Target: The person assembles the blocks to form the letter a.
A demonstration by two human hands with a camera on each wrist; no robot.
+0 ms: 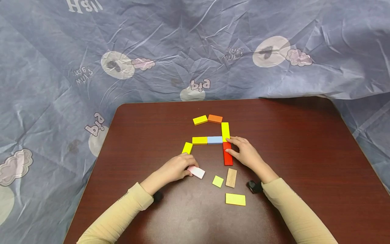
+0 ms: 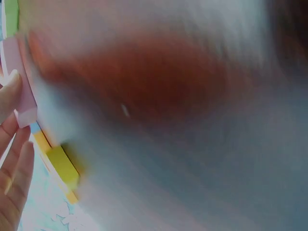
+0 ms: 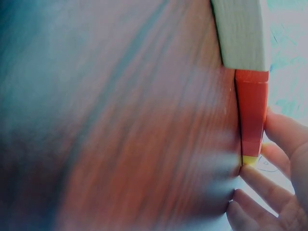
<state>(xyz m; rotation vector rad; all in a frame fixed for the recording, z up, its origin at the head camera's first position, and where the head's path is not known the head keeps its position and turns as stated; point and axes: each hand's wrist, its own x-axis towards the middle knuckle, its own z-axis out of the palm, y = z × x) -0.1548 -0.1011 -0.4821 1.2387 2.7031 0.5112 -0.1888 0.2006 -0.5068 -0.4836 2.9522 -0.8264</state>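
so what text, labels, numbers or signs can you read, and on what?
"H…", top left, blue-grey printed fabric backdrop: rest unclear.
Possibly "pig", flipped, twice, same backdrop.
Two-line lettering, same backdrop: distorted, unreadable.
Marks, beige fabric left sleeve: too small.
Coloured flat blocks: none legible.

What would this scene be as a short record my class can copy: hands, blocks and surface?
Left hand: holds a pink block
Right hand: touches the red blocks
Blue block: end to end with a yellow block
Orange block: beside another yellow block
Near side: wood-coloured block, small lime block, pale yellow block
Surface: reddish-brown table
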